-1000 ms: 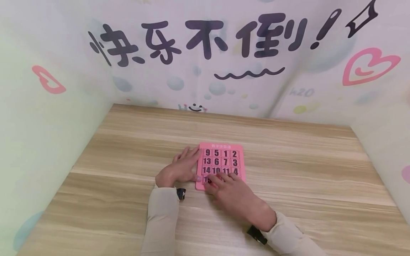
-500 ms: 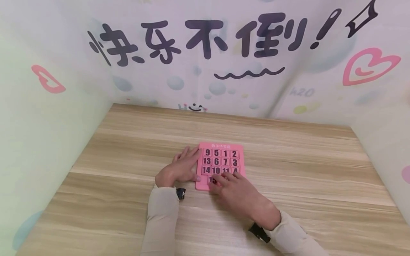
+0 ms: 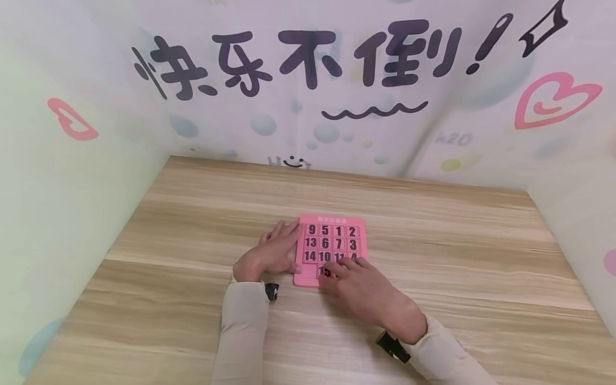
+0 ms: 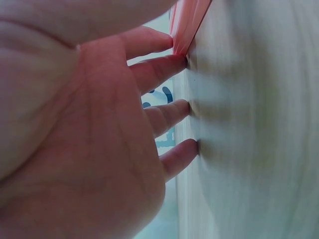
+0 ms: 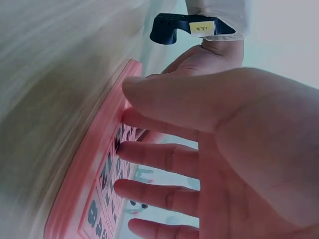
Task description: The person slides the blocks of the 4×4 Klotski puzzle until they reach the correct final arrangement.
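Observation:
A pink number sliding puzzle (image 3: 332, 220) lies flat on the wooden table, its tiles marked in black. The 15 tile (image 3: 324, 271) sits in the nearest row, with a gap at the corner to its left. My left hand (image 3: 274, 255) steadies the puzzle's left edge, its fingers extended; in the left wrist view, fingertips (image 4: 180, 153) rest on the table beside the pink edge. Over the lower right of the puzzle, my right hand (image 3: 363, 294) touches the 15 tile with its fingertips and hides the tiles to the right of it. Its fingers (image 5: 157, 194) are nearly straight.
The wooden table (image 3: 192, 214) reaches back to a printed backdrop (image 3: 298, 128) with large black characters. Pale side walls (image 3: 72, 187) stand left and right. Each wrist wears a dark camera mount (image 3: 392, 347).
My right hand has slid the 15 tile to the right, from the lower left corner into the neighbouring space, which leaves the corner bare. My left hand and the puzzle frame have stayed put.

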The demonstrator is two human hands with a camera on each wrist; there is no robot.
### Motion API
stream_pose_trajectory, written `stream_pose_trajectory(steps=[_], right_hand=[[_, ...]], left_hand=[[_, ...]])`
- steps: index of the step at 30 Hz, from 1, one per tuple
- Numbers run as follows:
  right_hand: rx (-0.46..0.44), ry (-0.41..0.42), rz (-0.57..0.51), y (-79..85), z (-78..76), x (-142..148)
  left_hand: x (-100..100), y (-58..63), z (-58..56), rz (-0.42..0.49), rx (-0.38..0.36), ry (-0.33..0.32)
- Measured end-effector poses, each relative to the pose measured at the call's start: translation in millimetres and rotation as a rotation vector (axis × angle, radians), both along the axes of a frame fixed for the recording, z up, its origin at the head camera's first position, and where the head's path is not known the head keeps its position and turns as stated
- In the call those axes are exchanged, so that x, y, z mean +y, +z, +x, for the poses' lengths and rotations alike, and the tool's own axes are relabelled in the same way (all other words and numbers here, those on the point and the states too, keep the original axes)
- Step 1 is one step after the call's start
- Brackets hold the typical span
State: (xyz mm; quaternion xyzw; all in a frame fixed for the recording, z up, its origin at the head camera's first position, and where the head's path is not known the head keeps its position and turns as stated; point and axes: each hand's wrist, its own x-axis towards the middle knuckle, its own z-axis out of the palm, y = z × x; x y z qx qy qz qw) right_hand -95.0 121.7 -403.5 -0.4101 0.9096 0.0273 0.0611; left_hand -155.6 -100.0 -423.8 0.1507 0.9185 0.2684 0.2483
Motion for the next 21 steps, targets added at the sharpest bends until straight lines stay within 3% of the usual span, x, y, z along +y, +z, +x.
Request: stream_pose_trajectory(steps=[12,21], right_hand=[[0.108,0.016,-0.045,-12.3,-15.1,-14.5],[0.085,-0.018,-0.029,-16.1,-19.7,-19.8]], left_hand=[[0.4,-1.1,-1.0,-0.006,-0.006,0.009],[1.3,-0.8,-1.0,-0.007,-0.012,0.012]])
